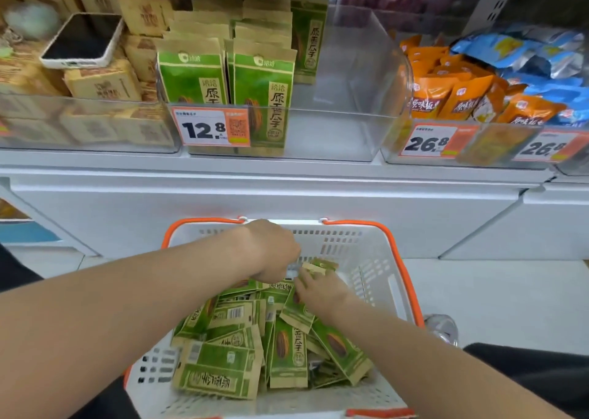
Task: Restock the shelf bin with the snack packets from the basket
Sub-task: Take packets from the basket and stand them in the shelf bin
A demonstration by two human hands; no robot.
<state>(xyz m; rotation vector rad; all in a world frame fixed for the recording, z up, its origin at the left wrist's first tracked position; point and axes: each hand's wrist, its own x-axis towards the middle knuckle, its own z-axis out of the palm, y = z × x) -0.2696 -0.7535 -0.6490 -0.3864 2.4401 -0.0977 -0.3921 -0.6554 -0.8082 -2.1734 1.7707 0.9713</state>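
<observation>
One basket point(366, 259), 6 o'clock: heap of packets point(229, 364), over ten, exact count unclear. One bin point(350, 132), 12 o'clock: two packet rows point(191, 74), one more behind. Two hands at heap's far end: left hand point(274, 250) knuckles up, fingers buried, grip untellable; right hand point(322, 291) pinches packets.

I am standing in a shop, at a snack display. A white shelf point(287, 167) is running across in front of me, carrying clear plastic bins point(350, 132) side by side along its front edge. Printed tags are hanging on the bin fronts: a 12.8 price tag point(210, 127) on the middle bin and 26.8 price tags point(436, 141) to the right. The bins are holding many copies of the same goods: green sunflower-seed packets point(264, 77), orange packets point(446, 93), blue packets point(526, 52) and brown packs point(105, 84). A white shopping basket point(366, 253) with an orange rim is sitting below the shelf, holding more green packets.
</observation>
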